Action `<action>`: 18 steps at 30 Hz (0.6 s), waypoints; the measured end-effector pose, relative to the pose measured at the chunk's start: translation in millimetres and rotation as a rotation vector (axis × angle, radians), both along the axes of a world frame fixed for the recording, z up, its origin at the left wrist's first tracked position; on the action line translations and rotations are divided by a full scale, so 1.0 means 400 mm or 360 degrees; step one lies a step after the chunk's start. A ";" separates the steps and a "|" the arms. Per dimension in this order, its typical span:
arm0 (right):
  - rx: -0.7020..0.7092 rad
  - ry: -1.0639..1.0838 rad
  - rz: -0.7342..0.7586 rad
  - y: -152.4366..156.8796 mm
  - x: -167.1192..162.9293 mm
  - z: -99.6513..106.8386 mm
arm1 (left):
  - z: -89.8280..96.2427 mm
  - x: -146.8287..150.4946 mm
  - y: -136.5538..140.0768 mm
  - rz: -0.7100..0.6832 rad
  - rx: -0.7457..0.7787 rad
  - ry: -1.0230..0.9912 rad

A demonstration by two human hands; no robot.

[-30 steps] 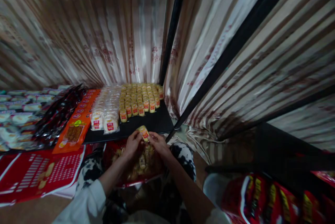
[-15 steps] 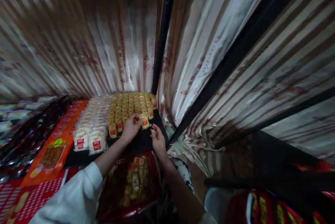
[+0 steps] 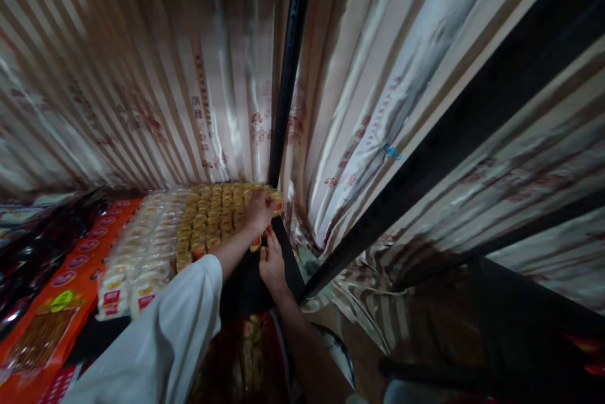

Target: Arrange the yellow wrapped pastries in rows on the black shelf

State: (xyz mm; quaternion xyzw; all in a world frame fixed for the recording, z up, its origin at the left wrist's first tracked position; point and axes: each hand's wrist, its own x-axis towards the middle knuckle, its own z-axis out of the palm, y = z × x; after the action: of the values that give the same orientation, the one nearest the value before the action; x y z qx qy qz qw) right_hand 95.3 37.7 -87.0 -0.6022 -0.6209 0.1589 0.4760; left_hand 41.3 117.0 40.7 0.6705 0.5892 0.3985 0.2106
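Rows of small yellow wrapped snack packets (image 3: pixel 208 218) stand on a black shelf (image 3: pixel 241 281) by the curtain. Over their right end reaches my left hand (image 3: pixel 259 210), its fingers closed on a yellow snack packet (image 3: pixel 278 203) at the edge of the rows; the fingertips are partly hidden. My right hand (image 3: pixel 273 263) is just nearer to me, fingers stretched forward and holding nothing that I can make out. Close by its fingertips is another yellow packet (image 3: pixel 256 244) with a red label, at the front of a row.
Left of the rows lie white packets (image 3: pixel 137 265), an orange bag (image 3: pixel 66 290) and dark shiny packs (image 3: pixel 42 246). Below the shelf, a dim basket holds more yellow packets (image 3: pixel 253 353). Black posts (image 3: pixel 288 70) and a striped curtain (image 3: pixel 227 89) bound the back and right.
My left hand has moved forward and right, from in front of the rows to their right end. My right hand has come closer to it. The view has shifted, with the shelf lower.
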 end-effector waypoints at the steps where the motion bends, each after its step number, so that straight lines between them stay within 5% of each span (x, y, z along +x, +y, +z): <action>1: -0.0003 0.0000 0.0003 -0.001 0.001 -0.001 | -0.010 0.007 0.007 0.0000 0.0019 0.0066; 7: 0.0057 0.0019 0.0003 -0.007 0.012 -0.006 | -0.065 0.025 0.036 0.0003 0.0077 0.0405; 18: 0.0114 0.0214 -0.0156 0.037 0.035 0.027 | -0.068 0.027 0.035 0.0074 0.0034 0.0831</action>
State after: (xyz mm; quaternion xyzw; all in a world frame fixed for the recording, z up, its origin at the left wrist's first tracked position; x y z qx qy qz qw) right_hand 109.4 52.6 -76.0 -0.6022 -0.5627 0.1533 0.5452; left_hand 52.1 131.0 13.6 0.7390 0.6347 0.2230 0.0352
